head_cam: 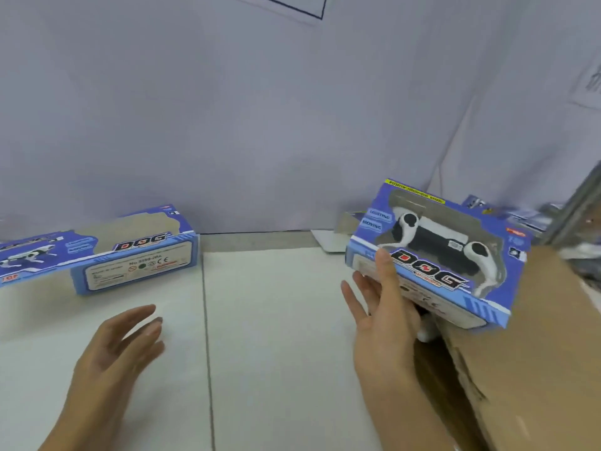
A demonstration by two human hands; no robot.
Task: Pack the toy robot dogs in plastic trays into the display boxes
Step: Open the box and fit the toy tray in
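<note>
Left hand relaxed, released; right hand grip holds filled display box.

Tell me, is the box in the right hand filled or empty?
Filled. Through the window of the display box held by the right hand, a black-and-white toy dog shows.

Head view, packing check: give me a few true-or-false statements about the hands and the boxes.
1. The right hand holds a display box with a toy dog showing through its window. True.
2. The left hand grips the other box. False: it is open, holds nothing and is apart from that box.
3. The other box lies on the white table. True.
4. The held box is red. False: it is blue.
5. A brown carton sits at the right. True.
</note>
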